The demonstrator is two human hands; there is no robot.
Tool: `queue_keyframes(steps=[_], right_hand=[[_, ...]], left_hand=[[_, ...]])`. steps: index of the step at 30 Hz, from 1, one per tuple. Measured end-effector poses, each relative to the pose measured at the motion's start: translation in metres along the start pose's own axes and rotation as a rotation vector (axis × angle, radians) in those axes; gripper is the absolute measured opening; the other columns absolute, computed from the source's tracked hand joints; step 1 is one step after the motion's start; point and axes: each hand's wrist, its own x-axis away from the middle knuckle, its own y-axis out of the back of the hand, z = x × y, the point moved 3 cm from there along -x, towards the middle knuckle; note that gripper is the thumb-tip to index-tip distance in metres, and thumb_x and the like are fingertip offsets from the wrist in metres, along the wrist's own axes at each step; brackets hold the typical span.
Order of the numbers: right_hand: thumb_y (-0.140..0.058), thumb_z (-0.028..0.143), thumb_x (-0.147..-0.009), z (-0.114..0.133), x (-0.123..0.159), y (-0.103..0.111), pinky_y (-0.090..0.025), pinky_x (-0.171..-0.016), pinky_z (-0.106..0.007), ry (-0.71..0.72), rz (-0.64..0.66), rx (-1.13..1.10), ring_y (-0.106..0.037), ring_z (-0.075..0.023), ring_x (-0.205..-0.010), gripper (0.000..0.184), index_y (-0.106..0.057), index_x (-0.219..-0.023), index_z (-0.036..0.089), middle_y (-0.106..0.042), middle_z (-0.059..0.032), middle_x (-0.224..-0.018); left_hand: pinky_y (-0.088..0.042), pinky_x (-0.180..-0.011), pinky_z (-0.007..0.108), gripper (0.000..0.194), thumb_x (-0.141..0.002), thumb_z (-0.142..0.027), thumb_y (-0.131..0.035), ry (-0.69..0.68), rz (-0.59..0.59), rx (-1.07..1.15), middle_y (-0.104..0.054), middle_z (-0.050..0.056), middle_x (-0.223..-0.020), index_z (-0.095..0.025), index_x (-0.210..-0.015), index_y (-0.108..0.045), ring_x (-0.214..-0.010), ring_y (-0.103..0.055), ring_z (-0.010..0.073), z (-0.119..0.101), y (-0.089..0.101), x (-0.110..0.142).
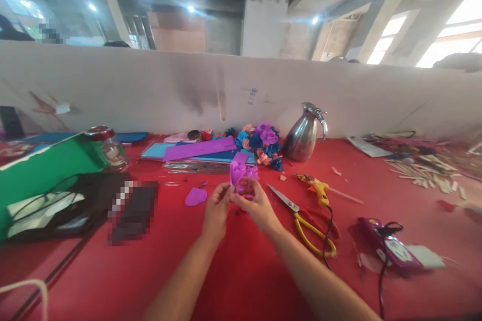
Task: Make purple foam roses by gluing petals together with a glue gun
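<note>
Passable: bare red tabletop [241, 271] between the 2 forearms [188, 271], also left toward dark item [136, 213] | right, obstacles: scissors [295, 208], glue gun [319, 190], cord [328, 233], purple box [395, 251] | far side: jug [302, 135], flowers [263, 141], jar [113, 153]

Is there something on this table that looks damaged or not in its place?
Nothing looks clearly damaged. Slightly untidy: the black cord of the glue gun crosses the scissors, and pink scraps lie loose nearby.

Two bare hands — left [217, 210] and right [256, 201] — hold a purple flower [237, 173] above a red table [241, 281], scissors [291, 204] lying near the right.
</note>
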Motion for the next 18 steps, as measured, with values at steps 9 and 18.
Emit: queue_keyframes(steps=[9,18], right_hand=[[-0.066,0.035,-0.071,0.000,0.003,-0.006,-0.042,-0.052,-0.021,0.049,-0.114,-0.100,-0.052,-0.0111,-0.060,0.021,-0.056,-0.080,0.019,-0.056,0.0022,-0.070],[-0.065,0.033,-0.073,-0.003,0.004,-0.002,-0.041,-0.054,-0.020,0.082,-0.123,-0.145,-0.050,-0.0111,-0.064,0.016,-0.059,-0.078,0.019,-0.056,0.0018,-0.073]], left_hand=[[-0.049,-0.070,0.027,0.025,-0.073,-0.037,-0.070,-0.077,0.052,-0.169,-0.072,0.003,-0.082,-0.018,-0.087,-0.068,-0.077,-0.065,0.0175,0.004,-0.014,0.010],[-0.047,-0.073,0.024,0.020,-0.070,-0.032,-0.073,-0.006,0.076,-0.050,-0.070,0.001,-0.080,-0.018,-0.082,-0.068,-0.076,-0.063,0.0136,0.006,-0.012,0.007]])
